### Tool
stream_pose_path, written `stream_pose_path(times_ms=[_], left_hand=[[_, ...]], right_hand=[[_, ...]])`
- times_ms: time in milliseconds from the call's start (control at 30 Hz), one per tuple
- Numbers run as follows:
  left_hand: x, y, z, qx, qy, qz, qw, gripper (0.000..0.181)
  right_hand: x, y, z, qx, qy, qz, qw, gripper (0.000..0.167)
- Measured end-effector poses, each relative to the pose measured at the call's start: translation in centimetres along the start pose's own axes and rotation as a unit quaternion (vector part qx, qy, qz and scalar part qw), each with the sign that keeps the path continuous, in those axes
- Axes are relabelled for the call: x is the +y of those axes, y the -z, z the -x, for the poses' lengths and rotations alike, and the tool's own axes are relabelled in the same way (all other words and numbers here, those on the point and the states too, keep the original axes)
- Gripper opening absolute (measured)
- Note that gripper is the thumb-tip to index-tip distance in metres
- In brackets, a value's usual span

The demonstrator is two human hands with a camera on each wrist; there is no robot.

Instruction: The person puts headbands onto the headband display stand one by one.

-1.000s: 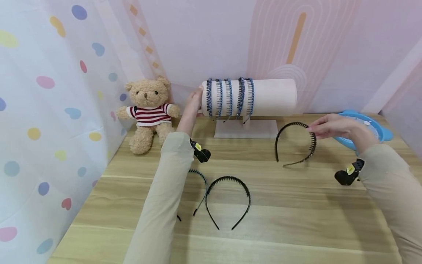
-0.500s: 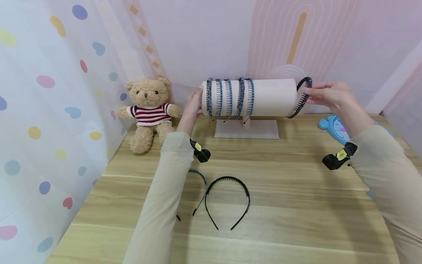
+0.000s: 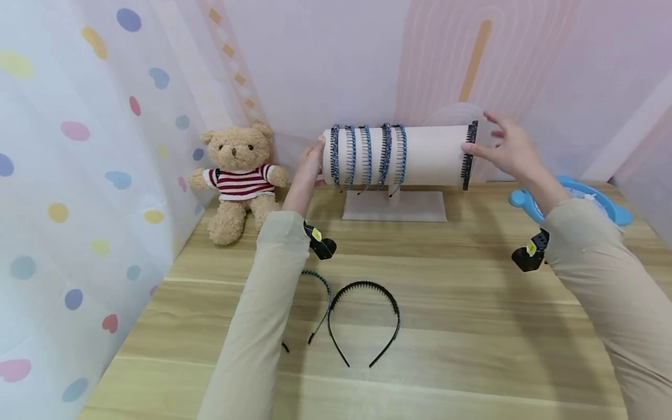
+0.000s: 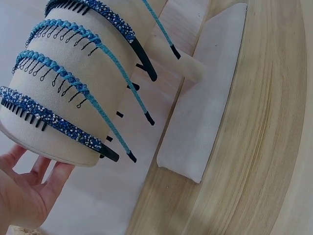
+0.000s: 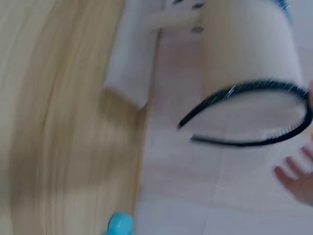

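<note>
A white cylindrical headband stand [image 3: 436, 154] carries several blue headbands [image 4: 58, 117] on its left part. My left hand [image 3: 310, 163] rests against the cylinder's left end, its fingers touching the end's edge in the left wrist view. At the right end, a black glittery headband [image 3: 469, 163] stands edge-on to the head view. The thumb of my right hand [image 3: 509, 149] touches it, while the other fingers are spread away from it. In the right wrist view, the black headband [image 5: 249, 88] sits at the rim of the cylinder, its two ends pointing left; that view is blurred.
A black headband [image 3: 396, 315] and a blue-green one [image 3: 328, 291] lie on the wooden table [image 3: 451, 361]; my left sleeve hides part of the latter. A teddy bear [image 3: 236, 163] sits left of the stand. A blue clock-like object [image 3: 619, 213] lies behind my right forearm.
My right hand has brought the black headband up from over the table to the cylinder's right end, then leftward onto it, and its fingers have spread. My left hand has stayed put.
</note>
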State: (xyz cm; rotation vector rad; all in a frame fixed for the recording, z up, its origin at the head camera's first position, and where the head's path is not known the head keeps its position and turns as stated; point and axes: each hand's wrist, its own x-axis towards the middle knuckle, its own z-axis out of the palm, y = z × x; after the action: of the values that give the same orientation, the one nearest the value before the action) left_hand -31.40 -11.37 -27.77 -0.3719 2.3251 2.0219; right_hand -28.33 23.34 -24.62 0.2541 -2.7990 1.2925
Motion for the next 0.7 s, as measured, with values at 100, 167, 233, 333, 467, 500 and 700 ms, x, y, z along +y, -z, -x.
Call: stream_pose_path(times_ms=[100,167,233,333,467,500,700], left_hand=[[0.0,0.1,0.0,0.001,0.0,-0.002,1.0,0.059],[0.1,0.1,0.0,0.0,0.0,-0.002,1.0,0.058],[0.1,0.1,0.0,0.001,0.002,0.0,1.0,0.058],[0.1,0.1,0.0,0.001,0.0,0.002,1.0,0.058],[0.2,0.1,-0.1,-0.002,0.002,-0.004,1.0,0.059],[0.2,0.1,-0.1,-0.002,0.003,-0.005,1.0,0.059],[0.3,0.1,-0.1,-0.001,0.0,-0.007,1.0,0.058]], right_hand=[[0.7,0.0,0.0,-0.017,0.08,0.057,0.9951,0.074],[0.9,-0.1,0.0,-0.031,0.103,0.063,0.9922,0.075],[1.2,-0.2,0.0,-0.042,0.119,0.063,0.99,0.081],[1.2,-0.3,-0.1,-0.057,0.141,0.078,0.9853,0.09],[0.6,-0.6,-0.5,-0.052,0.171,0.114,0.9773,0.095],[0.4,-0.7,-0.7,-0.047,0.177,0.127,0.9749,0.095],[-1.2,-1.6,-1.4,-0.029,0.19,0.207,0.9593,0.093]])
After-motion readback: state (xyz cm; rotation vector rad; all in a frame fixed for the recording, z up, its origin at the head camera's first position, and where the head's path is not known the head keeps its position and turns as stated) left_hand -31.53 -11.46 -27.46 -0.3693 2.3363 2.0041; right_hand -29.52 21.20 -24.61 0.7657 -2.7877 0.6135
